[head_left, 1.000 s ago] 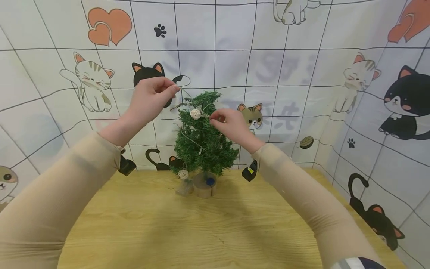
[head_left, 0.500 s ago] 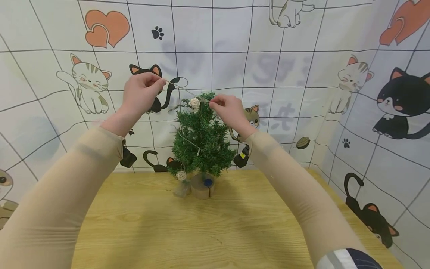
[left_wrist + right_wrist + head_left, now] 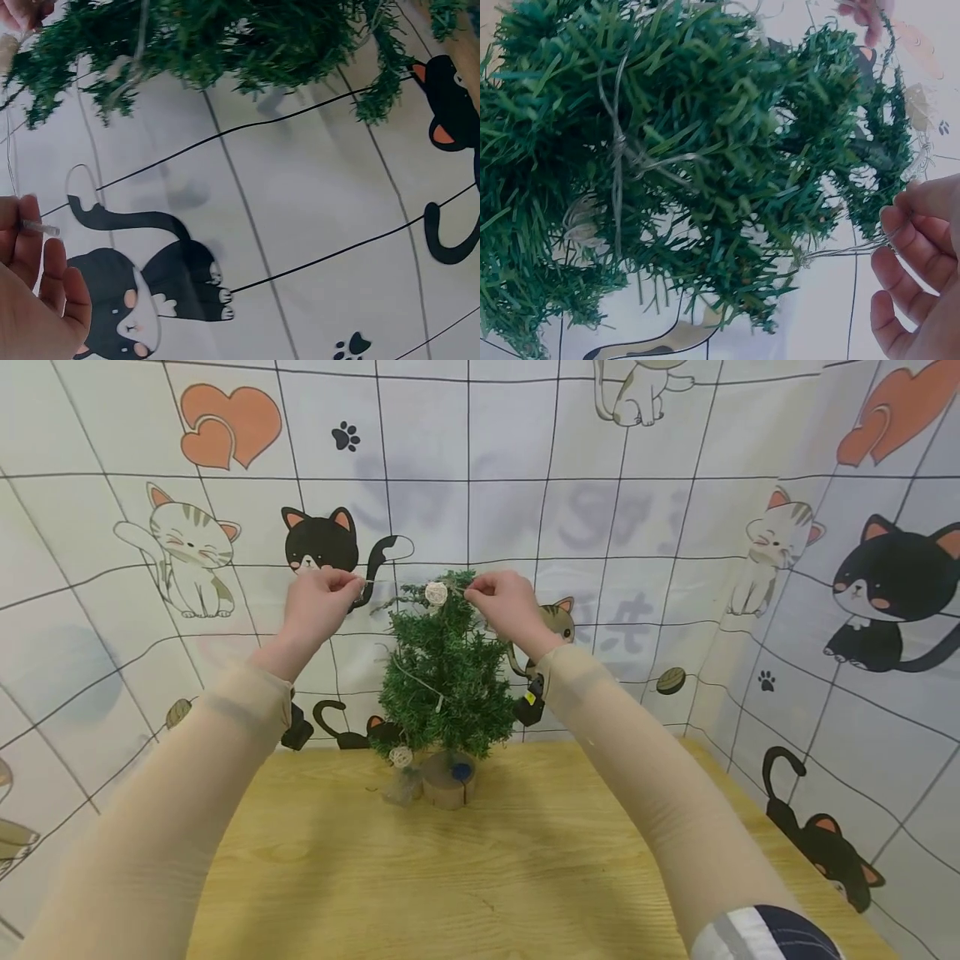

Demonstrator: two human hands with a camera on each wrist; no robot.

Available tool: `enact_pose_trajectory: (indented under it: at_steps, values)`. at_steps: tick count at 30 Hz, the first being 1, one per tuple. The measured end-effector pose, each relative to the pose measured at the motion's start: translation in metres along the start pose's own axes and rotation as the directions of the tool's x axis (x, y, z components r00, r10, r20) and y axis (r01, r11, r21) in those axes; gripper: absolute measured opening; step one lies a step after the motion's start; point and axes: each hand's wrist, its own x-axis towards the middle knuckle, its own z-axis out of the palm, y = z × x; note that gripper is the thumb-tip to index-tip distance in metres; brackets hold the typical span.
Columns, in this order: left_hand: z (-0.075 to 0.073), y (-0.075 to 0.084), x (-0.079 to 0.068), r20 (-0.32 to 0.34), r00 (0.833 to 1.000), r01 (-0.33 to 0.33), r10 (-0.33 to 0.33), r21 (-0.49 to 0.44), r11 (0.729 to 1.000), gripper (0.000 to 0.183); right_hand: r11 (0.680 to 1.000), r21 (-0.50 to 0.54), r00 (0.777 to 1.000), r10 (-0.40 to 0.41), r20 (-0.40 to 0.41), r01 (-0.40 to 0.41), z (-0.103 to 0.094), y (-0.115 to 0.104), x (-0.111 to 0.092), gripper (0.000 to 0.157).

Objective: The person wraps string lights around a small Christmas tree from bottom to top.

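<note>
A small green artificial Christmas tree (image 3: pixel 450 681) stands on a round wooden base (image 3: pixel 444 787). Thin string lights wind over it, with a white woven ball (image 3: pixel 436 594) in front of the treetop. Left of the top, my left hand (image 3: pixel 318 608) pinches one stretch of the wire between thumb and finger; a small clear bulb (image 3: pixel 42 228) sticks out past its fingertips in the left wrist view. My right hand (image 3: pixel 512 607) pinches the twisted wire (image 3: pixel 840 250) just right of the treetop. Between both hands the string lights run across the upper branches.
Low on the tree's left hangs another woven ball (image 3: pixel 401 757), above a crumpled clear piece (image 3: pixel 402 787) beside the base. The tree stands toward the back of a wooden table (image 3: pixel 420 885), close to a cat-print cloth wall (image 3: pixel 585 452).
My right hand has risen to the treetop, and the upper woven ball has come up with the wire. My left hand has moved outward to the left, then down to about the right hand's height.
</note>
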Motion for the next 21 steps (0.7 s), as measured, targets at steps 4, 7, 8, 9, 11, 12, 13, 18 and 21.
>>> enact_pose_trajectory:
  at_steps: [4, 7, 8, 9, 11, 12, 13, 18, 21]
  values:
    - [0.012, -0.015, -0.004, 0.064, 0.997, 0.036, -0.034, -0.035, 0.999, 0.033, 1.000, -0.010, 1.000, 0.015, 0.012, -0.015, 0.003, 0.006, -0.002, 0.025]
    - [0.020, -0.023, -0.007, 0.087, 0.995, 0.052, -0.048, -0.051, 0.997, 0.029, 1.000, -0.024, 1.000, 0.015, 0.014, -0.015, 0.005, 0.007, -0.003, 0.026]
    - [0.023, -0.025, -0.008, 0.090, 0.995, 0.055, -0.050, -0.052, 0.997, 0.028, 0.999, -0.031, 1.000, 0.014, 0.013, -0.013, 0.005, 0.006, -0.003, 0.026]
    - [0.025, -0.028, -0.008, 0.095, 0.994, 0.061, -0.055, -0.057, 0.997, 0.028, 0.999, -0.033, 1.000, 0.013, 0.010, -0.013, 0.005, 0.006, -0.003, 0.026]
    - [0.031, -0.031, -0.008, 0.101, 0.993, 0.063, -0.056, -0.071, 0.995, 0.028, 0.999, -0.033, 1.000, 0.009, 0.004, -0.009, 0.005, 0.005, -0.004, 0.026]
    - [0.034, -0.034, -0.007, 0.103, 0.993, 0.065, -0.057, -0.072, 0.995, 0.029, 0.999, -0.031, 1.000, 0.007, 0.000, -0.007, 0.005, 0.004, -0.004, 0.025]
    - [0.037, -0.036, -0.005, 0.104, 0.993, 0.067, -0.059, -0.076, 0.995, 0.029, 0.999, -0.033, 1.000, 0.005, -0.004, -0.006, 0.005, 0.004, -0.004, 0.025]
    - [0.051, -0.047, -0.002, 0.121, 0.988, 0.104, -0.093, -0.087, 0.991, 0.031, 0.999, -0.036, 1.000, 0.004, -0.018, -0.005, 0.007, 0.006, -0.006, 0.023]
    - [0.059, -0.052, -0.001, 0.147, 0.984, 0.125, -0.106, -0.132, 0.983, 0.032, 1.000, -0.023, 1.000, 0.005, -0.029, -0.006, 0.008, 0.011, -0.008, 0.023]
